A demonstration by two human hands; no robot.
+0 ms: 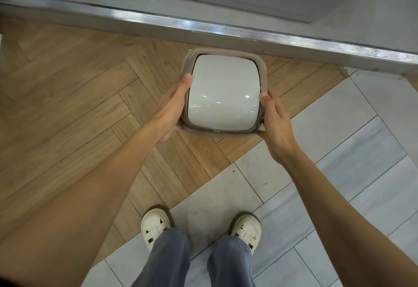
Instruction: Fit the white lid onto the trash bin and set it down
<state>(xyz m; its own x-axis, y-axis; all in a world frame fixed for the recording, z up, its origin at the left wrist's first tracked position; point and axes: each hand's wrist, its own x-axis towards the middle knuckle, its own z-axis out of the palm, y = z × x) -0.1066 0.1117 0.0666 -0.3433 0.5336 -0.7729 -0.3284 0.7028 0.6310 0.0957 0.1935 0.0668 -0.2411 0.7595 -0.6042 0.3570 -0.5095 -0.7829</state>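
Note:
The trash bin (262,114) is seen from straight above, so only its taupe rim frame shows; its body is hidden beneath. The glossy white lid (222,93) sits inside that frame, filling the opening. My left hand (174,107) grips the bin's left side, thumb on the rim near the lid's upper left corner. My right hand (274,121) holds the right side, thumb on the rim, fingers under the near right corner. Whether the bin rests on the floor or hangs above it cannot be told.
Below lies herringbone wood flooring (79,96) meeting grey tiles (339,173). A metal-edged step or threshold (203,28) runs across just beyond the bin. My two feet in white shoes (156,225) stand on the tiles near the bottom.

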